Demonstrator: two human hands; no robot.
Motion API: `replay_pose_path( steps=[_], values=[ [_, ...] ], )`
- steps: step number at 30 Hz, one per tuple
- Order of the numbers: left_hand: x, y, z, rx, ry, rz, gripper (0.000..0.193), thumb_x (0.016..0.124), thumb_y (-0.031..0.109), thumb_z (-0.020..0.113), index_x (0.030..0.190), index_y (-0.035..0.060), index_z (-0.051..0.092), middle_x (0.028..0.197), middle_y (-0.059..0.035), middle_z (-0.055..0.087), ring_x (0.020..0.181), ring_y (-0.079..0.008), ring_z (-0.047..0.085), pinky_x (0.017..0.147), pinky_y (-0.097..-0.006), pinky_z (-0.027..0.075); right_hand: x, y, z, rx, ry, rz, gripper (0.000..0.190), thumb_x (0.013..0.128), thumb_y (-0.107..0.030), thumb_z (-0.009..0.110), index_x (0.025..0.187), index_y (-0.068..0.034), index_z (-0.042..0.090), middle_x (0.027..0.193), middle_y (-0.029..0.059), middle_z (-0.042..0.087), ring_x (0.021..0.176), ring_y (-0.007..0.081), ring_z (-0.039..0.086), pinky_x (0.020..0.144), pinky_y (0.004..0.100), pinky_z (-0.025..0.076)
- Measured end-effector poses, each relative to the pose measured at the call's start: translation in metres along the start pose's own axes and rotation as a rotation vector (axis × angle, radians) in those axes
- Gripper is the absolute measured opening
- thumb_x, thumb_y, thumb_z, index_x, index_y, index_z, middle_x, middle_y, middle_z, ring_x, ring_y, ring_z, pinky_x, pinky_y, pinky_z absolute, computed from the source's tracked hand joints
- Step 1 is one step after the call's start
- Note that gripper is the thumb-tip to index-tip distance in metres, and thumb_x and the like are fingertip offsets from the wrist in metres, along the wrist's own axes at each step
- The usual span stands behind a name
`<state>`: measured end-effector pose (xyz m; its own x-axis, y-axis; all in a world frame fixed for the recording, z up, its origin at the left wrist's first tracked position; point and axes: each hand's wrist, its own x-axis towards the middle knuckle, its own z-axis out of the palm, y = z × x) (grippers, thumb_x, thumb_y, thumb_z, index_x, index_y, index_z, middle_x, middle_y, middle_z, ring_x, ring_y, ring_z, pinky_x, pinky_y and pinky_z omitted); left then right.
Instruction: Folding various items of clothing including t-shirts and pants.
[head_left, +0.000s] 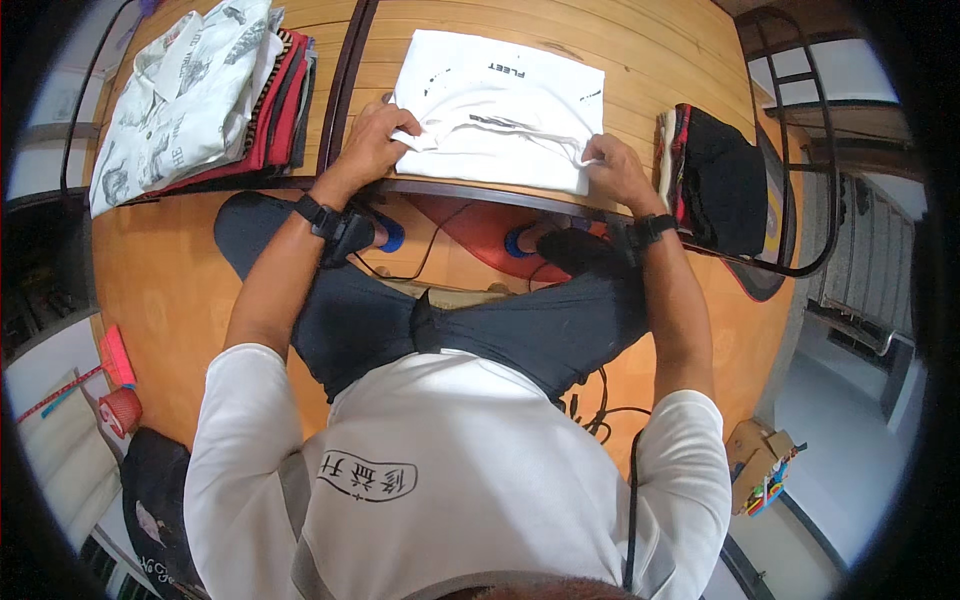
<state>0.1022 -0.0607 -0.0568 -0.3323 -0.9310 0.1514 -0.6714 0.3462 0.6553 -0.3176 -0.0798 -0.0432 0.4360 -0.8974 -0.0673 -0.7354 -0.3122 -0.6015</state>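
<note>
A white printed T-shirt (499, 97), partly folded into a rough rectangle, lies on the wooden slatted surface (637, 45) before me. My left hand (379, 142) pinches the cloth at its left side, near the front edge. At the right side of the shirt, my right hand (619, 169) grips a bit of the same fabric between thumb and fingers. A raised fold of cloth runs between the two hands, with dark print partly showing in it.
A tall stack of folded clothes, topped by a white patterned shirt (176, 105), stands at the left. Folded dark clothes (724, 180) lie at the right beside a black metal rail (829, 150). Black cables (600, 412) lie on the floor. A cardboard box (750, 457) stands lower right.
</note>
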Motion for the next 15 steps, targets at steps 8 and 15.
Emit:
replay_pose_path(
  steps=[8, 15],
  values=[
    [0.008, 0.017, -0.011, -0.117, 0.17, -0.051, 0.022, 0.073, -0.001, 0.062, 0.094, 0.0042, 0.068, 0.096, -0.0133, 0.066, 0.09, -0.0319, 0.062, 0.084, -0.0371, 0.049, -0.004, -0.008, -0.02, 0.065, 0.24, 0.073, 0.016, 0.076, -0.008, 0.065, 0.09, 0.0, 0.063, 0.082, 0.0149, 0.065, 0.077, 0.027, 0.063, 0.07, 0.0354, 0.051],
    [-0.013, 0.029, -0.024, -0.235, 0.175, -0.031, 0.021, 0.074, 0.0, 0.06, 0.093, 0.004, 0.066, 0.096, -0.0104, 0.064, 0.095, -0.0279, 0.06, 0.087, -0.0345, 0.047, -0.034, -0.007, -0.035, 0.217, 0.107, 0.039, 0.016, 0.076, -0.005, 0.065, 0.09, -0.001, 0.061, 0.084, 0.0098, 0.062, 0.078, 0.0205, 0.059, 0.071, 0.0323, 0.049]
  ],
)
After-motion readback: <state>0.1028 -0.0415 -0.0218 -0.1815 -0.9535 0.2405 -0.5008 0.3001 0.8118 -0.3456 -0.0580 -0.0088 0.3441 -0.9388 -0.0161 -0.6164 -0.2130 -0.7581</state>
